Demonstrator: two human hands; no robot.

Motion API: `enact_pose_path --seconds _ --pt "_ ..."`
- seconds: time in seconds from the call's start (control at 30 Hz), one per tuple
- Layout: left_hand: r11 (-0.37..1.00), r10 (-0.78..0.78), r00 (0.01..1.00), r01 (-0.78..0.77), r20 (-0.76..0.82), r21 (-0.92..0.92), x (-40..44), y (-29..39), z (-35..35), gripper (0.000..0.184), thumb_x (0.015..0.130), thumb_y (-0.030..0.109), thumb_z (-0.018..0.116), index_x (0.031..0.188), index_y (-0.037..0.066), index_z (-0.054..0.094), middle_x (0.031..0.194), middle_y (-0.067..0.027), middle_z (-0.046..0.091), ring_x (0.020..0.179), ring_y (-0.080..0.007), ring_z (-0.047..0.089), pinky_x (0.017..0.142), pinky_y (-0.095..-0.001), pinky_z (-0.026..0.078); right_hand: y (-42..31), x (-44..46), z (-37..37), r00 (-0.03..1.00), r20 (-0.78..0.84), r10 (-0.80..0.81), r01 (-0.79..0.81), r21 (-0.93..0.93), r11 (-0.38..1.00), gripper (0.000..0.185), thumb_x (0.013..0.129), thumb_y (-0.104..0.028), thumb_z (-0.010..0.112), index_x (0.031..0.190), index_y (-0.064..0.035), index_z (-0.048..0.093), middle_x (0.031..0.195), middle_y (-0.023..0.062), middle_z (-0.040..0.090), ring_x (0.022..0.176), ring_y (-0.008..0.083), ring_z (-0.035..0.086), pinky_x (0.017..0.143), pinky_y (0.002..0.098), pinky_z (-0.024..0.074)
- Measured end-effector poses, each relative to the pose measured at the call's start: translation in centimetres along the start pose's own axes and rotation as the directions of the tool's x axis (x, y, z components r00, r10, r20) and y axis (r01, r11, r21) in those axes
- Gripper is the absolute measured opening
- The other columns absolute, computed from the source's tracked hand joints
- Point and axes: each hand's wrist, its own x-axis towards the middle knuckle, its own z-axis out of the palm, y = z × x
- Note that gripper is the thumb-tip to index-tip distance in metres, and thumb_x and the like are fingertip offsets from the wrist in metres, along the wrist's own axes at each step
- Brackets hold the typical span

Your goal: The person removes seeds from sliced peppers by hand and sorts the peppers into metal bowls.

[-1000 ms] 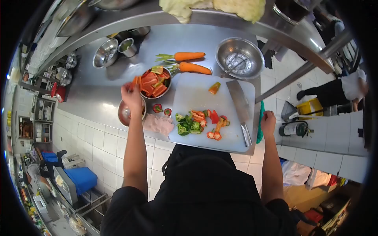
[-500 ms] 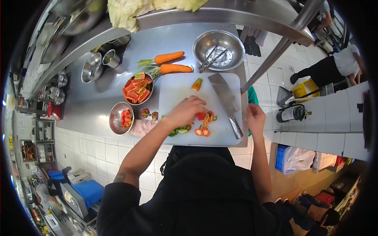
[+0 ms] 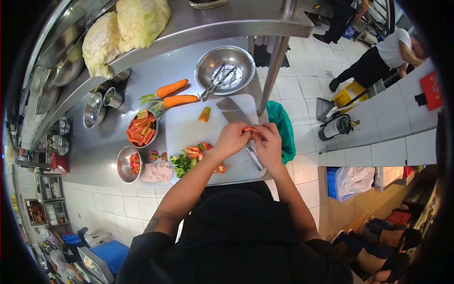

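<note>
Red pepper piece (image 3: 249,128) near frame centre, left hand's (image 3: 233,138) and right hand's (image 3: 268,144) fingertips clamped on it; cleaver (image 3: 229,109) lies below, careless lowering could nick knuckles; loose pinch could drop piece.

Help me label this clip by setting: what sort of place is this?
Most likely a restaurant or other commercial kitchen. Cut peppers lie on a large cutting board on a steel worktop, and a fire extinguisher stands near the white floor tiles.
</note>
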Motion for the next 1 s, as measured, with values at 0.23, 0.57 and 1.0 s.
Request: enact_pose_path --seconds 0.23,0.57,1.0 --pt "0.587 -0.435 0.882 0.431 0.181 -0.685 4.2 2.6 7.2 0.026 0.092 0.012 0.057 0.097 -0.006 0.074 0.085 -0.0101 0.073 0.071 -0.0153 0.067 0.065 -0.0295 0.053 4.2 -0.1 -3.9 0.994 -0.098 0.056 -0.058 -0.014 0.998 0.036 0.087 0.011 0.064 0.120 -0.0023 0.067 0.117 0.0125 0.055 0.092 0.0204 0.066 0.073 0.0282 0.0583" --pt "0.694 -0.403 0.881 0.470 0.247 -0.546 8.5 4.2 10.8 0.033 0.095 0.016 0.050 0.101 -0.008 0.072 0.084 -0.0125 0.072 0.072 -0.0172 0.068 0.066 -0.0312 0.052 9.4 2.4 -8.9 0.994 -0.019 -0.108 0.103 -0.163 0.981 0.026 0.084 0.009 0.066 0.107 -0.0013 0.069 0.110 0.0164 0.061 0.090 0.0292 0.065 0.070 0.0336 0.0562" --pt "0.912 -0.411 0.899 0.404 0.150 0.072 10.5 3.1 9.9 0.030 0.093 0.024 0.054 0.094 -0.001 0.071 0.094 -0.0246 0.070 0.093 -0.0434 0.067 0.081 -0.0509 0.052 15.0 4.0 -9.9 0.957 -0.033 0.287 -0.289 -0.147 0.946 0.032 0.080 0.011 0.063 0.109 -0.0008 0.069 0.108 0.0151 0.066 0.095 0.0284 0.067 0.074 0.0334 0.0567"
